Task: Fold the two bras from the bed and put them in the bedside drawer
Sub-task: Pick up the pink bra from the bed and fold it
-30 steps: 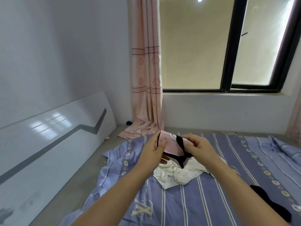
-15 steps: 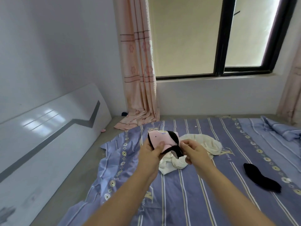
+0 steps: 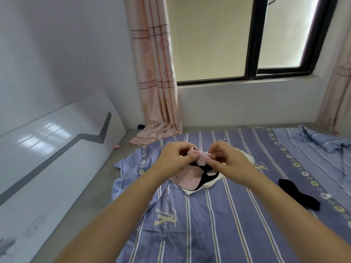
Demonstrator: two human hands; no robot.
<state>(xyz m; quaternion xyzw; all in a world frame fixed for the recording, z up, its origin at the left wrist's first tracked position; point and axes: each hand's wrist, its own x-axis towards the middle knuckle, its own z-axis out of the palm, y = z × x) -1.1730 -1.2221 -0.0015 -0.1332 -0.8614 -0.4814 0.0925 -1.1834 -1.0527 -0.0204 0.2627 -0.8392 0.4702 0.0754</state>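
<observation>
Left hand (image 3: 175, 158) and right hand (image 3: 226, 160): both grips pinched closed on the pink bra (image 3: 191, 177) with black straps, held just above the striped bed (image 3: 228, 224), over white cloth (image 3: 210, 184).

Pink bra (image 3: 190, 179) top part bunched between both hands, shape there unclear. White garment (image 3: 210, 184) mostly hidden under it. Bed (image 3: 237, 224) cut off at bottom and right edges. Small dark thing (image 3: 141, 126) behind curtain (image 3: 157, 73) too small to identify.

White walls (image 3: 66, 44), window (image 3: 252, 37), curtain (image 3: 155, 73).
</observation>
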